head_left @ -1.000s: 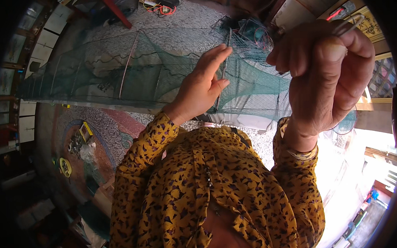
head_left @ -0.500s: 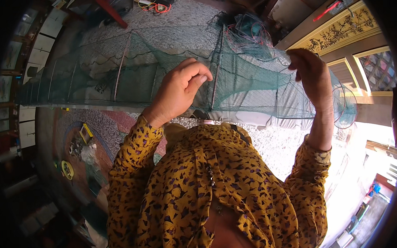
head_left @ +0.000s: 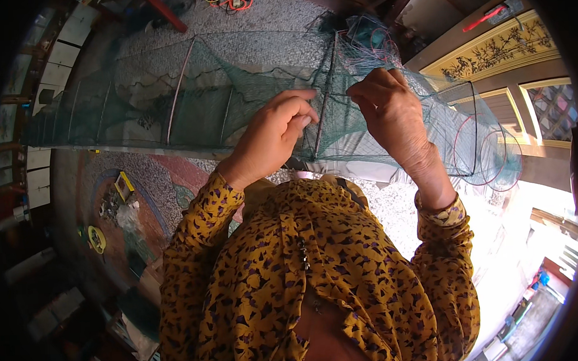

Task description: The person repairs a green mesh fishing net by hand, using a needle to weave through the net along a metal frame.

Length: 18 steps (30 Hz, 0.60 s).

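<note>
A long fishing trap of green netting (head_left: 197, 113) on several thin frame rods stretches across the view in front of me. My left hand (head_left: 271, 140) is closed on the netting just left of an upright frame rod (head_left: 325, 93); its index finger reaches toward the rod. Right of that rod, my right hand (head_left: 395, 116) is in a pinch with its fingertips near the mesh. Whatever lies between the right fingertips is too fine to make out. Further right, the netting runs over a dark square frame (head_left: 474, 129) and reddish hoops.
A bundle of netting and cords (head_left: 367, 41) lies beyond the trap. Orange and yellow cables (head_left: 235, 2) are on the floor at the far side. A yellow box (head_left: 124, 186) and a round yellow container (head_left: 97, 239) sit at the left. Panelled doors (head_left: 494, 52) stand at the right.
My right hand has moved left, from the trap's right part to close beside the upright rod. My left hand stays near the rod, its index finger now straighter. The view has shifted slightly.
</note>
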Each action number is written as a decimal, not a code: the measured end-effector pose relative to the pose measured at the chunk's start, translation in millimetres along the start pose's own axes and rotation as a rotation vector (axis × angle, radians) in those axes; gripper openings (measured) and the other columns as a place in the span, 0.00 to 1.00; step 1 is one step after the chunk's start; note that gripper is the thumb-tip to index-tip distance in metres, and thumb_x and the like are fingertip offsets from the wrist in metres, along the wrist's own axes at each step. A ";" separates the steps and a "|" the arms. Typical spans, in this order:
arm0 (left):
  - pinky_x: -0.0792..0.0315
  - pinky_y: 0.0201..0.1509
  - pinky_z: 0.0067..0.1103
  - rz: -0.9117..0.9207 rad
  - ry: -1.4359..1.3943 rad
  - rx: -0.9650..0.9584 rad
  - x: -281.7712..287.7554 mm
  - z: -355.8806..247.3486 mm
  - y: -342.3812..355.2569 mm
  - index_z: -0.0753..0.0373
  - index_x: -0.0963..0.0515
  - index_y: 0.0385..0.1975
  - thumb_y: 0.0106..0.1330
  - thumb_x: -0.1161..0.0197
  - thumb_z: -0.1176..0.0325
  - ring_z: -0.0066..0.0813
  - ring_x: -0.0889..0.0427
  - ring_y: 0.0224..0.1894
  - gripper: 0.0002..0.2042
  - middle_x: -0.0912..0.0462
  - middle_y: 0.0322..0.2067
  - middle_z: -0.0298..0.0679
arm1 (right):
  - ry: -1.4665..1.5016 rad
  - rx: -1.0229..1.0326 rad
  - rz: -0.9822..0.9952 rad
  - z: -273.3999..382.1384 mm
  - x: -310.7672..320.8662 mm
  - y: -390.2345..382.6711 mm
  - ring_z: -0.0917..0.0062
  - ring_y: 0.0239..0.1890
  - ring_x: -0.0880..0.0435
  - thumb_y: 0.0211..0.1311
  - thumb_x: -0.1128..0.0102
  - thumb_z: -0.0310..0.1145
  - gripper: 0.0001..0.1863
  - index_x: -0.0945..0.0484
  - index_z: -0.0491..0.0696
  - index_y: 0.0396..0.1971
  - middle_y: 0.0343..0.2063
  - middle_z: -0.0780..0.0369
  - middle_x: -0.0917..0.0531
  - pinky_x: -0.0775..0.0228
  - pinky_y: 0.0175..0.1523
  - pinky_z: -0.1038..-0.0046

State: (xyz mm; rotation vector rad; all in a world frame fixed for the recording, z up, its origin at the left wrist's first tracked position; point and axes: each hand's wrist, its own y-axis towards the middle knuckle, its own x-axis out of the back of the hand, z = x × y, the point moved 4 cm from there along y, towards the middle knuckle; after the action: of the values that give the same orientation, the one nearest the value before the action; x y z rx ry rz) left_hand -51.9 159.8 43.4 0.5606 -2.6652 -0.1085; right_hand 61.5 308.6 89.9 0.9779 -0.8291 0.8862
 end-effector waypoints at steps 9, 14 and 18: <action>0.34 0.28 0.11 0.012 -0.406 0.252 -4.9 17.8 5.1 0.65 0.25 0.34 0.67 0.46 0.74 0.12 0.30 0.27 0.04 0.24 0.34 0.31 | 0.383 -0.152 -0.184 14.3 -39.7 7.5 0.61 0.37 0.24 0.49 0.36 0.29 0.07 0.21 0.46 0.30 0.32 0.58 0.25 0.29 0.41 0.65; 0.29 0.31 0.15 0.027 -0.304 0.214 -8.0 25.5 4.6 0.68 0.26 0.35 0.65 0.45 0.78 0.18 0.25 0.27 0.03 0.23 0.35 0.35 | -0.155 0.012 0.101 30.6 -35.7 31.0 0.65 0.37 0.23 0.46 0.35 0.33 0.07 0.21 0.48 0.27 0.32 0.61 0.23 0.29 0.41 0.69; 0.29 0.32 0.17 -0.005 -0.298 0.242 -4.7 24.8 3.1 0.67 0.27 0.37 0.64 0.44 0.77 0.19 0.24 0.28 0.04 0.23 0.34 0.34 | -0.080 0.083 0.022 45.3 -48.7 50.9 0.69 0.37 0.23 0.43 0.34 0.33 0.08 0.22 0.49 0.25 0.29 0.64 0.23 0.29 0.42 0.67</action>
State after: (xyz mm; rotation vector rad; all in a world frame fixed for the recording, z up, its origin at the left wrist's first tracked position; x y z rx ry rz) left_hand -59.3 164.3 19.4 0.6726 -2.9899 0.1424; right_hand -11.9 269.9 78.6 1.0848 -0.8783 0.9113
